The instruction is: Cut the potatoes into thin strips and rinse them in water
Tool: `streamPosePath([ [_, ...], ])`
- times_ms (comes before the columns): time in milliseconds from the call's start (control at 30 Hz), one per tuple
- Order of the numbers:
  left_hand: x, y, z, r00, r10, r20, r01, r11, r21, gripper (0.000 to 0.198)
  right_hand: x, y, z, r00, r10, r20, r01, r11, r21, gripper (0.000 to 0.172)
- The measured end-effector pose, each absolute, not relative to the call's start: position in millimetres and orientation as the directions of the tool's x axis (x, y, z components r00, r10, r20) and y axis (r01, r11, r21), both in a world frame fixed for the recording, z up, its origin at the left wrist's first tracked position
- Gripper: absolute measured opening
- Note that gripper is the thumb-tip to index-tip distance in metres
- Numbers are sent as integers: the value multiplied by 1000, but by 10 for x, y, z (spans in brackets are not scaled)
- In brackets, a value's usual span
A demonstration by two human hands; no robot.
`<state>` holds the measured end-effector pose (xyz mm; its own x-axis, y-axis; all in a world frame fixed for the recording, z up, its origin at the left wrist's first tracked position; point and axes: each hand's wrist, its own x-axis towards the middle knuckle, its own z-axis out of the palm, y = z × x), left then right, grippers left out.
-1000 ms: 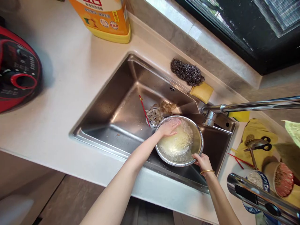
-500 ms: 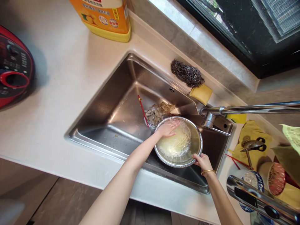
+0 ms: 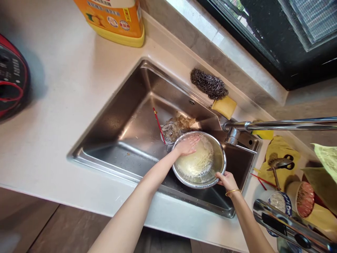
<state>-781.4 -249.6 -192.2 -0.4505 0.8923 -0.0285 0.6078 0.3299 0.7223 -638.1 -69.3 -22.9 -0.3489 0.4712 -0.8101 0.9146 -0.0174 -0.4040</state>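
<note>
A round metal bowl (image 3: 223, 154) is held over the sink, with cloudy, bubbly water and pale thin shreds (image 3: 204, 163), like shredded potato, inside. My left hand (image 3: 187, 145) reaches over the bowl's left rim, fingers stretched out flat at the water's surface. On the lower right rim, my right hand (image 3: 226, 180) grips the bowl, thumb on the inner side and a gold bangle at the wrist. Just behind the bowl, brownish peelings (image 3: 180, 124) lie heaped around the drain, partly covering its strainer. A red chopstick-like stick (image 3: 158, 124) leans beside them.
The steel sink (image 3: 116, 147) is set into a pale counter. Along its back edge are steel wool (image 3: 209, 83) and a yellow sponge (image 3: 224, 107). A faucet (image 3: 233, 135) and its long spout extend right, near bowls and a ladle (image 3: 280, 163). A detergent bottle (image 3: 113, 21) stands at back left.
The whole view has shifted slightly. My left hand stays flat at the water's surface with little movement, and my right hand keeps its hold on the rim.
</note>
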Motion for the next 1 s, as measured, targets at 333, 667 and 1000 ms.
streamPosePath([
  [333, -7816, -2508, -1921, -442, 895, -66, 574, 338, 746, 69, -6448, -723, -177, -344, 479, -808, 927, 37, -373, 13],
  [667, -7812, -2512, -1955, -448, 893, -45, 544, 313, 779, 69, -6500, -742, -143, -355, 480, -802, 931, 101, -352, 12],
  [1000, -7809, -2526, -2015, -467, 884, -28, 543, 312, 780, 69, -6526, -736, -138, -339, 464, -818, 937, 90, -337, 12],
])
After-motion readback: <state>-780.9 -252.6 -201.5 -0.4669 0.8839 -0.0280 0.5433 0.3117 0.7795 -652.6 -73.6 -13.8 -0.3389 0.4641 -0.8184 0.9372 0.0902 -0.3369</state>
